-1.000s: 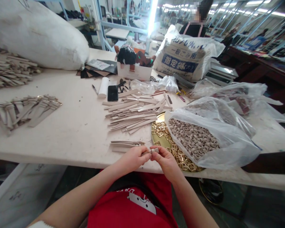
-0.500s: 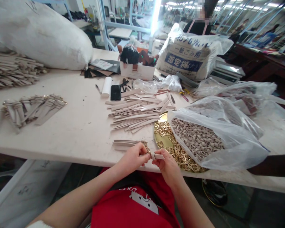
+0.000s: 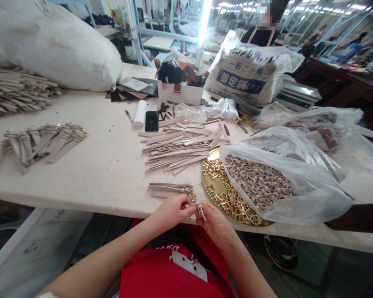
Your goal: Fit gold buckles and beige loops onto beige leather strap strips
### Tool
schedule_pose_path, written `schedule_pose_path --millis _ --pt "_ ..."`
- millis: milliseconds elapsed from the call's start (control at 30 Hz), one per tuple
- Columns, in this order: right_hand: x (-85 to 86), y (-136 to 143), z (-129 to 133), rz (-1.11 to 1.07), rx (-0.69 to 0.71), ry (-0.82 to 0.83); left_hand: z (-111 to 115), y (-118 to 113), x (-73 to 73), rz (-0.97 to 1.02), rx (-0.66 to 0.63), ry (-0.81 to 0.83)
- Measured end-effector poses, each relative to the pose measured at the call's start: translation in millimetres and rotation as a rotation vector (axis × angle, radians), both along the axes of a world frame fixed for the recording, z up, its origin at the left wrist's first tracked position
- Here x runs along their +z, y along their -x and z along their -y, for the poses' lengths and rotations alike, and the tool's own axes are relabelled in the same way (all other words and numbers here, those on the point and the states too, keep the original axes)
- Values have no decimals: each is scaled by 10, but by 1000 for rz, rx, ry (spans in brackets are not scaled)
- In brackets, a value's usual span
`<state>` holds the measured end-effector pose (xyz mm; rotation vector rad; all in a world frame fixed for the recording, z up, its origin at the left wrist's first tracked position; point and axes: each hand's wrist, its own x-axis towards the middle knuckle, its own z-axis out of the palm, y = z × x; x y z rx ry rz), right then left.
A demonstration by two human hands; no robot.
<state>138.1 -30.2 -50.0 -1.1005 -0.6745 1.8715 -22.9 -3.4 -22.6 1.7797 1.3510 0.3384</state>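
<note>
Close to the table's front edge, my left hand pinches one end of a short beige strap. The fingers of my right hand are closed on its other part, where the strap bends around and a small loop seems to sit on it; the fingertips hide the details. Just beyond my left hand lies a small row of straps with gold buckles. To the right of my right hand, a round gold tray carries many gold buckles.
Loose beige straps lie ahead. An open plastic bag of small beige loops overlaps the tray. Buckled straps are piled at left. Farther back are a phone, a white box and a large white sack.
The strap between my hands has turned: its free end, which pointed right, is now bent downward. My left hand has moved slightly down, uncovering more of the buckled row.
</note>
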Motion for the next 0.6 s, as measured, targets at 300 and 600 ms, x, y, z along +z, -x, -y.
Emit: schedule_pose_path --millis 300,600 --pt "-75 14 -61 623 -213 -344 48 33 105 79 1 34" --pt "-87 -46 -10 859 -108 -430 50 -57 -18 316 24 291"
